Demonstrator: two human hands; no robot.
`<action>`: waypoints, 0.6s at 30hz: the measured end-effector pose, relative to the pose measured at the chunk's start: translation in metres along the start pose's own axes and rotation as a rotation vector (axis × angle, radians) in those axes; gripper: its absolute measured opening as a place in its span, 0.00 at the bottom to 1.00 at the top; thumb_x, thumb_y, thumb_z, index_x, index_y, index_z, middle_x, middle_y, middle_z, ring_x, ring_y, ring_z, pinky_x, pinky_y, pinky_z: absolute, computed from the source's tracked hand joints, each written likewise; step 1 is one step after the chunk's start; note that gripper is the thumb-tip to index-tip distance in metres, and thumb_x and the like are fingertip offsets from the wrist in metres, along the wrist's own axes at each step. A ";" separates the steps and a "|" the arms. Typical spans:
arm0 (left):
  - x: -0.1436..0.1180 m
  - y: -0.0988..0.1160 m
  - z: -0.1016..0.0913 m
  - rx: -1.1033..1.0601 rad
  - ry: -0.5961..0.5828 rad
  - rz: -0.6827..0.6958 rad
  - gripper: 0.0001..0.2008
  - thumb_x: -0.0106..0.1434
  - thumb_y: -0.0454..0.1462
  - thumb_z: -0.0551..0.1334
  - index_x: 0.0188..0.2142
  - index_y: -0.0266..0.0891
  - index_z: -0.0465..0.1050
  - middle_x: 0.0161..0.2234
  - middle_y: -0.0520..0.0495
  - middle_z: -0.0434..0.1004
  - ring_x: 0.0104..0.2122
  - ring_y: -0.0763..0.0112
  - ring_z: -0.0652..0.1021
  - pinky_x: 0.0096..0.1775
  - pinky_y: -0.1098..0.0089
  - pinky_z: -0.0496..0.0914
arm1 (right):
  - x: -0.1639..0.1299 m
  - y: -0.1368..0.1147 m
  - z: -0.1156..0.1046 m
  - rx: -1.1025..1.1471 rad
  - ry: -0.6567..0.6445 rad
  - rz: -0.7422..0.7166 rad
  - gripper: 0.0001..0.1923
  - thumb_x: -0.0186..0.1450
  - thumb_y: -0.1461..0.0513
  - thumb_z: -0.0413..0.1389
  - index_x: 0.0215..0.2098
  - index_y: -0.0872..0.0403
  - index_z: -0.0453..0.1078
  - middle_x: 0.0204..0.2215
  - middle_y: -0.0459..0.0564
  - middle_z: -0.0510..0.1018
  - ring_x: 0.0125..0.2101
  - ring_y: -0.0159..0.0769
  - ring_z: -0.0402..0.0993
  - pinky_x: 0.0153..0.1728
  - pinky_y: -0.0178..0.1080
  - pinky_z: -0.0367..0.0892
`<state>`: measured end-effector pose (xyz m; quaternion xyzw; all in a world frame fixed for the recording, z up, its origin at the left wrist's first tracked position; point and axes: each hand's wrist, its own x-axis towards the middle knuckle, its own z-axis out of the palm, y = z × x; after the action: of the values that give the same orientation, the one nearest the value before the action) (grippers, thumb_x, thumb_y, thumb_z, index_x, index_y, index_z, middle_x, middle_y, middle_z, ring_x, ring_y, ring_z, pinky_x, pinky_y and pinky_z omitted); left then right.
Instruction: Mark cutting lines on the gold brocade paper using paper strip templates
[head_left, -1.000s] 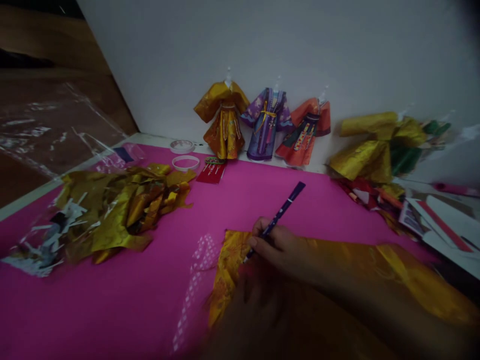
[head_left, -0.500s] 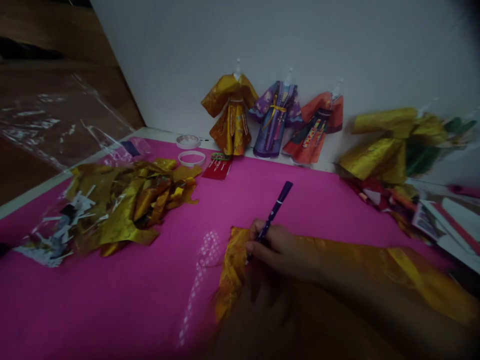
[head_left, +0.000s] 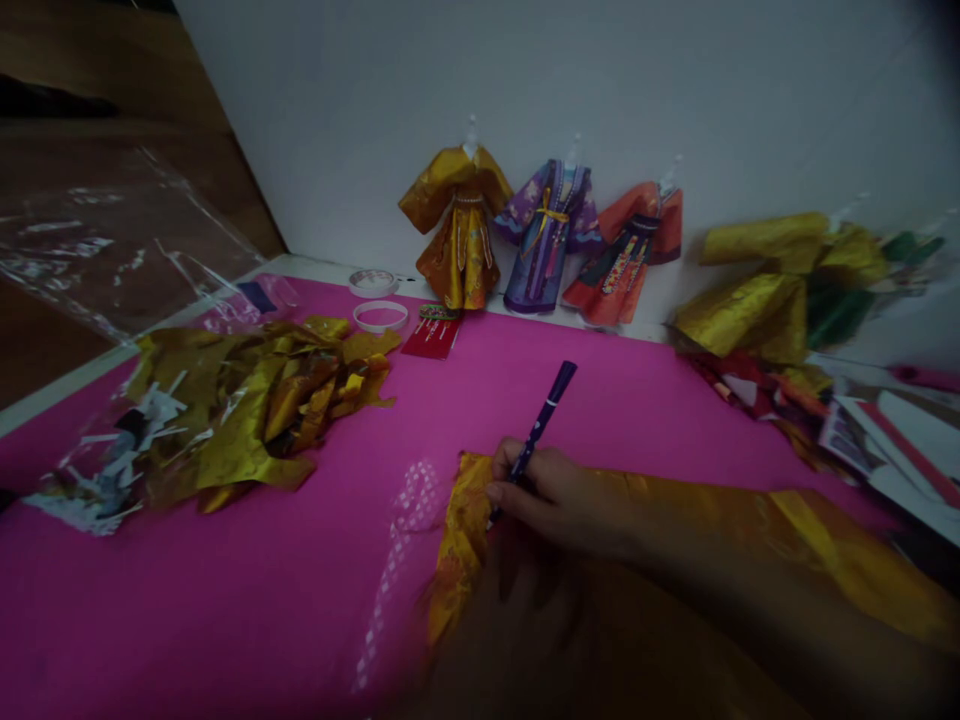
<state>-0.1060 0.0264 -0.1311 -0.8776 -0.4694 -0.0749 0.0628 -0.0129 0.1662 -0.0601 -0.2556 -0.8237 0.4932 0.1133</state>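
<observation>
My right hand [head_left: 551, 490] is closed around a dark purple pen [head_left: 541, 425] with white dots and a pale band. The pen leans up and to the right, its lower end at the left part of a shiny gold patterned sheet [head_left: 463, 540]. Whether that end touches the sheet is hard to tell. Below, in deep shadow, my left hand [head_left: 525, 610] lies over the same sheet with its fingers stretched out. The sheet extends under my right forearm towards the right edge.
Gold scraps [head_left: 251, 410] and a clear plastic bag [head_left: 112, 250] occupy the left. Tape rolls [head_left: 380, 316] and a red card [head_left: 430, 338] sit farther back. Small robes, including a purple one [head_left: 541, 250], lean along the white wall [head_left: 480, 60]. Papers [head_left: 907, 450] lie right on the pink surface [head_left: 300, 590].
The whole view has shifted very slightly to the left. Both hands and the pen stay almost in the same place on the gold sheet.
</observation>
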 end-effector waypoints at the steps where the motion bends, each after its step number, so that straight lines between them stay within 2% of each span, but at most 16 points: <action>1: 0.000 0.000 -0.001 -0.003 -0.006 -0.003 0.24 0.69 0.42 0.55 0.63 0.43 0.63 0.57 0.38 0.72 0.53 0.46 0.70 0.55 0.40 0.61 | 0.000 0.000 0.000 -0.002 -0.001 -0.001 0.06 0.67 0.60 0.52 0.33 0.51 0.60 0.23 0.40 0.69 0.24 0.30 0.63 0.27 0.35 0.58; 18: 0.002 0.000 -0.006 -0.027 -0.021 0.002 0.22 0.71 0.41 0.53 0.62 0.41 0.65 0.56 0.37 0.73 0.53 0.46 0.71 0.53 0.40 0.63 | 0.002 0.001 -0.001 -0.027 -0.007 -0.015 0.06 0.68 0.60 0.53 0.33 0.51 0.60 0.24 0.41 0.69 0.26 0.30 0.64 0.29 0.35 0.59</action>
<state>-0.1057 0.0272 -0.1250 -0.8796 -0.4679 -0.0718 0.0463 -0.0138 0.1680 -0.0605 -0.2490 -0.8326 0.4821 0.1107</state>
